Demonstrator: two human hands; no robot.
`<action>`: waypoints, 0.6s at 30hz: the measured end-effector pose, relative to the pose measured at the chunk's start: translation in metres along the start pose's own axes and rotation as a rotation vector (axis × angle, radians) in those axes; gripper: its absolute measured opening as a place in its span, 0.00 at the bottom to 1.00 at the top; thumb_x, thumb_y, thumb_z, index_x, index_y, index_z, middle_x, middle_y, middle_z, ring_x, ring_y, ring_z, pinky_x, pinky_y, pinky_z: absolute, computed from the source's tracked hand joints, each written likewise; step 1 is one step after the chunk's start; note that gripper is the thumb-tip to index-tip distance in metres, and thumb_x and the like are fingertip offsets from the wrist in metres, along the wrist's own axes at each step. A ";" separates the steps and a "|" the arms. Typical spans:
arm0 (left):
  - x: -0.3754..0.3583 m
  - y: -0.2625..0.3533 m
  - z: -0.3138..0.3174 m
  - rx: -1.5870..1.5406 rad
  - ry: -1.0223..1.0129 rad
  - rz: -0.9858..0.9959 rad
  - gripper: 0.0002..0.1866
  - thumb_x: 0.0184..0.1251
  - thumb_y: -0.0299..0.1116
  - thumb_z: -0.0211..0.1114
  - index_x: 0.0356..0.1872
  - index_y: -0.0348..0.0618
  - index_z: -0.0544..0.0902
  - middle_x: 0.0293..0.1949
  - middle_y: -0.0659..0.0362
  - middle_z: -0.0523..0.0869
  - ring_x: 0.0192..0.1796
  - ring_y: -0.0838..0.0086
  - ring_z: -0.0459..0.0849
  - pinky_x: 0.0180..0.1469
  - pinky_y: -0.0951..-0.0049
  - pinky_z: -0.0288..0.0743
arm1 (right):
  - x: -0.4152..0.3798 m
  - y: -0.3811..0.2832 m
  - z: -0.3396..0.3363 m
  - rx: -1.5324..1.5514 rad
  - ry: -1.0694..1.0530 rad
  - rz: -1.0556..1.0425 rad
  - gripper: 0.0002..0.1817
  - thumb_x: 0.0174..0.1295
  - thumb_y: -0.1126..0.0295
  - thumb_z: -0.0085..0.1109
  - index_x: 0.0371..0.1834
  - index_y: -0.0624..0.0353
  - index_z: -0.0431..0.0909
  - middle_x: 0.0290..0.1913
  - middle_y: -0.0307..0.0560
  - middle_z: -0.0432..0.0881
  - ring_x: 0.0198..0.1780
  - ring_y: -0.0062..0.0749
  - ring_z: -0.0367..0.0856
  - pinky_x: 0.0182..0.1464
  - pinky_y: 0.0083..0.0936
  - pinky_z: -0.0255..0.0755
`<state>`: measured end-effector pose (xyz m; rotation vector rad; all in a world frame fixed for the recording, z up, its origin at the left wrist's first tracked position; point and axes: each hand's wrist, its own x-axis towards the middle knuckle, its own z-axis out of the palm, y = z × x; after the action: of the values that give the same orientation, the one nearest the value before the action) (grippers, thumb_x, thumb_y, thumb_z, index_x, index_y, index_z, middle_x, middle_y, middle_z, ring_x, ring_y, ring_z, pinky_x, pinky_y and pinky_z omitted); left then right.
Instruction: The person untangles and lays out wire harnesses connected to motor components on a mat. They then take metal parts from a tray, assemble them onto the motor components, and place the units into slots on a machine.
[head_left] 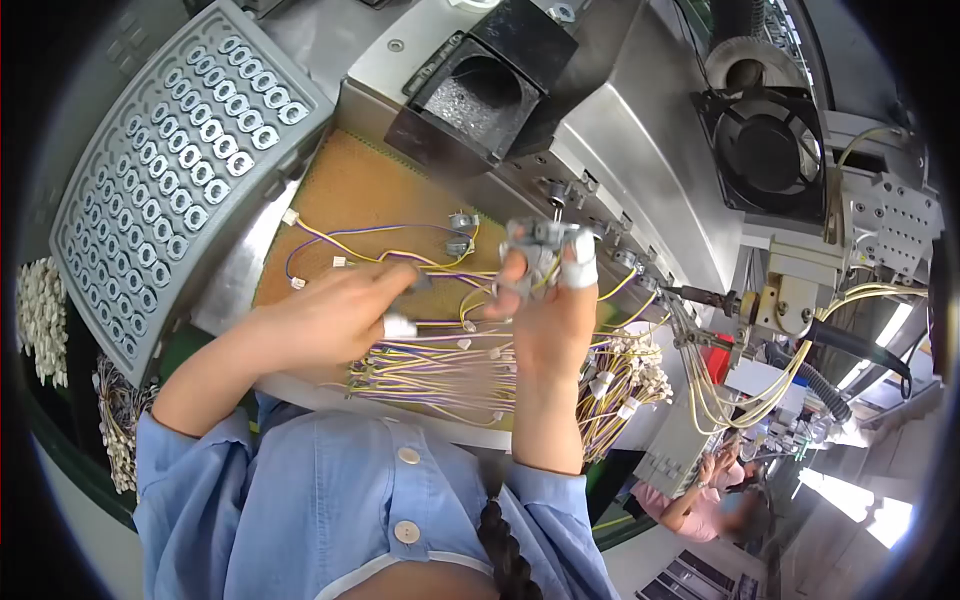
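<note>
My left hand (345,305), with a white wrap on one finger, reaches over the wires with its fingers drawn together. A small dark grey piece (422,281) shows blurred at its fingertips, and I cannot make out what it is. My right hand (555,310), also with white-wrapped fingers, is closed around several small grey metal parts (537,243); motion blurs them. Yellow and purple wires (440,270) with white plugs run between and under both hands. Two grey round components (459,232) on wires lie on the orange mat (340,190).
A grey tray (75,215) of ring-shaped metal parts stands at left. Bundled wire harnesses (430,375) lie nearest my body, more (625,385) at right. A black square duct (478,95), a metal machine housing (650,130) and a fan (765,145) stand behind. A person in pink (690,510) sits farther off.
</note>
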<state>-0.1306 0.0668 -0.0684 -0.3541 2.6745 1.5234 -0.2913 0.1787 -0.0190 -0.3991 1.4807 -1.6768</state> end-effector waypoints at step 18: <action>-0.083 -0.219 -0.213 1.255 0.774 -0.712 0.24 0.62 0.35 0.53 0.61 0.47 0.66 0.55 0.58 0.74 0.57 0.57 0.69 0.53 0.62 0.69 | -0.041 0.006 -0.007 -1.292 -0.338 -0.418 0.18 0.54 0.67 0.59 0.46 0.63 0.70 0.28 0.51 0.80 0.30 0.35 0.81 0.31 0.28 0.74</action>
<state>0.0142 -0.2077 -0.1308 -1.6685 2.7369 -0.6343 -0.2697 0.2139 -0.0144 -1.6570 2.1186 -0.6095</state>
